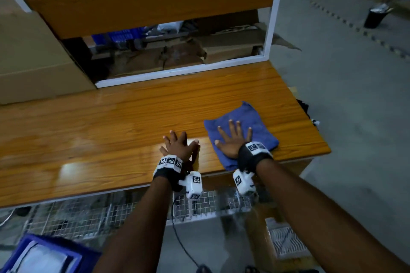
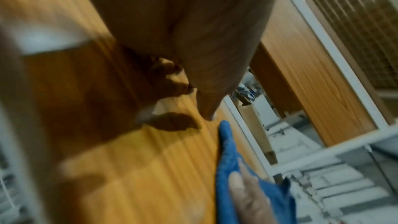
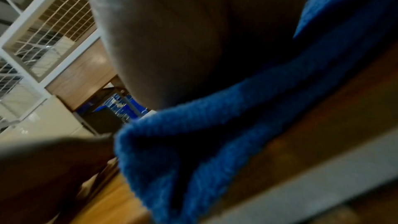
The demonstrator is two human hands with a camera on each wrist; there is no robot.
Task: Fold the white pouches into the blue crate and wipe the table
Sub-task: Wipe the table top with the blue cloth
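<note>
Head view first: we've got our right hand (image 1: 234,139) spread flat on the blue cloth (image 1: 255,117), fingers straight and apart, pressing it onto the wooden worktop (image 1: 111,122) out at about four o'clock on the surface. Our left hand (image 1: 177,144) lies just beside it at six o'clock, fingers splayed on bare wood and holding nothing. Down at seven o'clock, off the worktop and low by our left arm, sits the blue crate (image 1: 84,257) with white pouches (image 1: 46,257) lying inside it.

We see no pouches on the worktop, so we judge the folding part done and the wiping now in hand. The right wrist view shows the cloth bunched under our palm at the near edge of the wood; the left wrist view, blurred, shows the cloth's corner close to our left fingertips.

Most of the surface stretches away toward nine o'clock from the cloth, so we reckon plenty of wiping remains.
</note>
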